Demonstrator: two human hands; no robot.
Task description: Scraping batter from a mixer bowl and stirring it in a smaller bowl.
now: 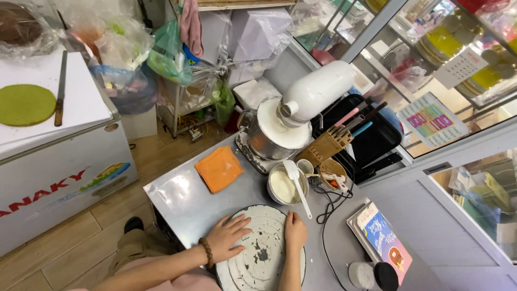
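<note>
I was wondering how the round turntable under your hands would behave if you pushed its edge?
The turntable would probably spin rather than slide, since it looks like a round cake stand. Dried white smears cover it, so the left hand and right hand resting flat on it likely find it a bit slick. It looks rigid, not floppy.

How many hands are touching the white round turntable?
2. The left hand lies flat on the white round turntable, left of its centre; the right hand rests on its upper right rim. No other person's hands are in view.
</note>
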